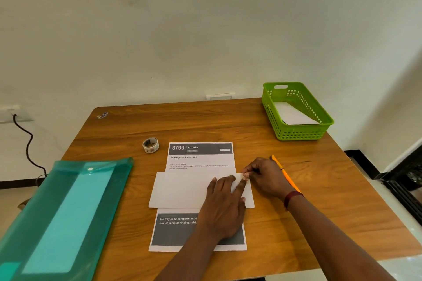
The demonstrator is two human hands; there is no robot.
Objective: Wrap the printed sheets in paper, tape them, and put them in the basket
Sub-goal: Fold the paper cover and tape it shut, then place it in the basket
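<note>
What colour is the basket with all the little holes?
Bright green basket, seen best in the head view.

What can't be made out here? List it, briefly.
Head view:
- Printed sheet: middle hidden under the white paper and left hand; small print blurred.
- Pencil: mostly behind the right hand.
- Teal folder: cut off by left and bottom edges.
- Basket: near wall hides part of its contents.
- Small object, far left table corner: too small to identify.

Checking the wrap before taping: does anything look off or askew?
The white paper lies crosswise over the printed sheet, covering only its middle; both ends stick out. The teal folder overhangs the left edge of the table.
</note>
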